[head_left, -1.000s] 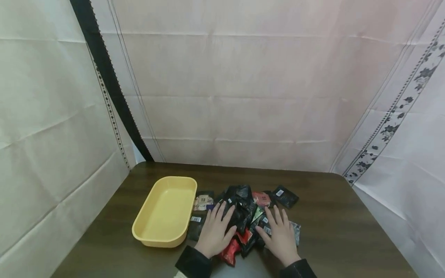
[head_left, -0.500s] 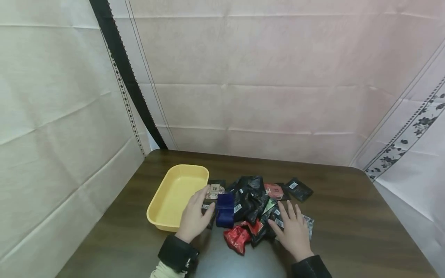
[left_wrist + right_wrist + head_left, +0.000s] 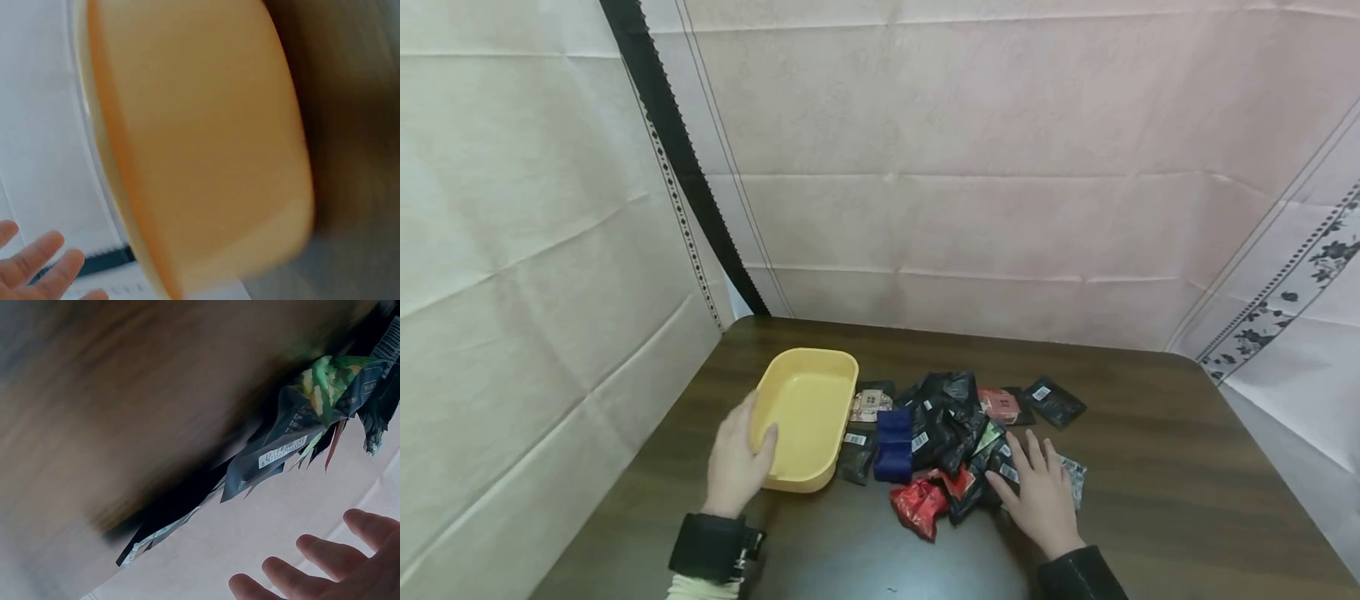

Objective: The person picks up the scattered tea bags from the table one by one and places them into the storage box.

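Observation:
My left hand (image 3: 739, 458) is at the near left side of the yellow plastic tub (image 3: 805, 408), its fingers spread and relaxed, the thumb over the rim. In the left wrist view, the fingers (image 3: 59, 275) are apart from the tub's wall (image 3: 206, 137). Whether the hand touches the rim is unclear. My right hand (image 3: 1039, 498) hovers above or rests lightly on black packets at the right of a pile, fingers extended. The right wrist view shows a black packet with a barcode and green print (image 3: 300, 431) beside those fingers, not gripped.
Right of the tub lie a crumpled black bag (image 3: 947, 425), a folded dark-blue piece (image 3: 892, 446), a red foil packet (image 3: 919, 507), a pink-fronted packet (image 3: 998, 405) and a flat black packet (image 3: 1054, 402). White cloth (image 3: 925, 167) hangs behind the brown table (image 3: 1165, 467).
My left hand has lifted off the pile and moved left to the tub's side, uncovering the blue piece and the red packet. The right hand stays over the pile; the head view has shifted.

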{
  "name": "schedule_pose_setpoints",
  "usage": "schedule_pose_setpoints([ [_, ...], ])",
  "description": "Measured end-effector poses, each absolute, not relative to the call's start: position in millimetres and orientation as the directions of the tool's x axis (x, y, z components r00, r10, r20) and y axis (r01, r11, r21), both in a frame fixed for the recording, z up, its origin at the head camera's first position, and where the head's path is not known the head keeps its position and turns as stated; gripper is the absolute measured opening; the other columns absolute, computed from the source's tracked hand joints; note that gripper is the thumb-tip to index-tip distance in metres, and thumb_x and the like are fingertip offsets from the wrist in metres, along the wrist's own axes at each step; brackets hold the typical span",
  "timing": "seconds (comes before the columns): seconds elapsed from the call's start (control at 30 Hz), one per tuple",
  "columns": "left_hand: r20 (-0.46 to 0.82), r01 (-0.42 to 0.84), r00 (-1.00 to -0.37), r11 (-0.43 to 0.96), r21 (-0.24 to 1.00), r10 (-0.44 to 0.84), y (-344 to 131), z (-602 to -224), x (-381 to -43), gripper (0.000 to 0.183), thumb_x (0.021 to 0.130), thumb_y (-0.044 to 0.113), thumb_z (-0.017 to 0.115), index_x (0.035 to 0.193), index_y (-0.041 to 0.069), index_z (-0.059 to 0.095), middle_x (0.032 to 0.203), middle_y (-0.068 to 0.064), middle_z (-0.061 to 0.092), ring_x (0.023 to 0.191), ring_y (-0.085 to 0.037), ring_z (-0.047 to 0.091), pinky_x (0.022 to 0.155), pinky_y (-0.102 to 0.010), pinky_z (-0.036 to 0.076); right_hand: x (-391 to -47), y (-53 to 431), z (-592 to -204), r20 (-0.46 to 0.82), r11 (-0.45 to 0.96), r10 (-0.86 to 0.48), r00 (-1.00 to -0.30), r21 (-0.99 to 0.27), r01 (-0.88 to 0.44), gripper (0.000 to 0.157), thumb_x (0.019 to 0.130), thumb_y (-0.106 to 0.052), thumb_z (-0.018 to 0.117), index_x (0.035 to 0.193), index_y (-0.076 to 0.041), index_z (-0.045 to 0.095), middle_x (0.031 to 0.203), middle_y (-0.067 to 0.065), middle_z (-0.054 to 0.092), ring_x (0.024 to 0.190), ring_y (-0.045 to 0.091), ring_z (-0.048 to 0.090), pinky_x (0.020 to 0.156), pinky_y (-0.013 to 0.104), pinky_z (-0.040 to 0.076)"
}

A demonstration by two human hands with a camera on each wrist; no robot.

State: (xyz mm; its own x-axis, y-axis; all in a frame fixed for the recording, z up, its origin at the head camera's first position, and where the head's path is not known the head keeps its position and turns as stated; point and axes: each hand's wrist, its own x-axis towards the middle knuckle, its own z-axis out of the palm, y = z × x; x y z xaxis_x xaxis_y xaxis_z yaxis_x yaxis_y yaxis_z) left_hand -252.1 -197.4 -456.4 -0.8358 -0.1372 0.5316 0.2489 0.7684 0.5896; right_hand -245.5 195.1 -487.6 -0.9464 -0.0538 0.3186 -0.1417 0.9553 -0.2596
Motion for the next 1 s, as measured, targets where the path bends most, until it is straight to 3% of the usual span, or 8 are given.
schedule_pose_setpoints([
  [0.13, 0.401, 0.121, -0.888, 0.727, 0.676, -0.224, -223, -468, -259, 0.058, 0.087, 0.013, 0.055, 0.138, -0.001, 0.031, 0.128, -0.029, 0.041, 0.115, -0.046, 0.038, 0.09, -0.059, 0.032, -244, 199, -488, 0.31, 0.955, -0.049, -0.95, -0.263, -0.135, 0.067, 0.082, -0.041, 0.062, 0.134, -0.005, 0.043, 0.135, 0.029, 0.036, 0.124, 0.049, 0.027, 0.091, 0.066, 0.026],
  [0.27, 0.177, -0.018, -0.952, 0.627, 0.779, -0.248, -237, -480, -265, 0.063, 0.091, 0.019, 0.049, 0.139, -0.007, 0.019, 0.132, -0.033, 0.035, 0.119, -0.048, 0.034, 0.095, -0.056, 0.03, -242, 202, -489, 0.305, 0.958, -0.04, -0.952, -0.259, -0.123, 0.066, 0.082, -0.041, 0.062, 0.135, -0.005, 0.042, 0.135, 0.029, 0.036, 0.124, 0.049, 0.027, 0.091, 0.066, 0.026],
  [0.47, -0.054, -0.176, -0.962, 0.459, 0.871, -0.266, -238, -498, -272, 0.06, 0.091, 0.019, 0.045, 0.136, -0.014, 0.022, 0.132, -0.035, 0.032, 0.119, -0.046, 0.035, 0.097, -0.054, 0.03, -244, 203, -488, 0.302, 0.955, -0.039, -0.953, -0.27, -0.125, 0.065, 0.082, -0.04, 0.061, 0.133, -0.004, 0.044, 0.134, 0.028, 0.038, 0.124, 0.048, 0.028, 0.092, 0.066, 0.026],
  [0.7, -0.06, -0.177, -0.95, 0.368, 0.913, -0.308, -239, -505, -273, 0.049, 0.086, 0.0, 0.032, 0.131, -0.015, 0.028, 0.13, -0.034, 0.036, 0.117, -0.042, 0.038, 0.099, -0.053, 0.027, -246, 204, -484, 0.294, 0.946, -0.052, -0.954, -0.291, -0.142, 0.053, 0.08, -0.03, 0.065, 0.121, 0.003, 0.054, 0.122, 0.025, 0.052, 0.115, 0.043, 0.042, 0.09, 0.059, 0.035],
  [0.87, -0.06, -0.179, -0.953, 0.39, 0.903, -0.297, -238, -504, -272, 0.047, 0.085, -0.001, 0.028, 0.13, -0.014, 0.03, 0.129, -0.034, 0.036, 0.116, -0.042, 0.037, 0.1, -0.054, 0.025, -248, 203, -479, 0.287, 0.929, -0.104, -0.952, -0.313, -0.196, 0.049, 0.076, -0.023, 0.067, 0.117, 0.003, 0.056, 0.114, 0.022, 0.057, 0.107, 0.039, 0.049, 0.086, 0.054, 0.041],
  [1.0, -0.057, -0.177, -0.954, 0.403, 0.898, -0.293, -236, -506, -273, 0.047, 0.085, -0.001, 0.026, 0.13, -0.014, 0.03, 0.129, -0.034, 0.036, 0.116, -0.043, 0.037, 0.1, -0.054, 0.025, -254, 219, -476, 0.256, 0.943, -0.104, -0.961, -0.28, -0.177, 0.052, 0.071, -0.016, 0.067, 0.118, 0.003, 0.055, 0.115, 0.024, 0.055, 0.107, 0.043, 0.047, 0.082, 0.057, 0.041],
])
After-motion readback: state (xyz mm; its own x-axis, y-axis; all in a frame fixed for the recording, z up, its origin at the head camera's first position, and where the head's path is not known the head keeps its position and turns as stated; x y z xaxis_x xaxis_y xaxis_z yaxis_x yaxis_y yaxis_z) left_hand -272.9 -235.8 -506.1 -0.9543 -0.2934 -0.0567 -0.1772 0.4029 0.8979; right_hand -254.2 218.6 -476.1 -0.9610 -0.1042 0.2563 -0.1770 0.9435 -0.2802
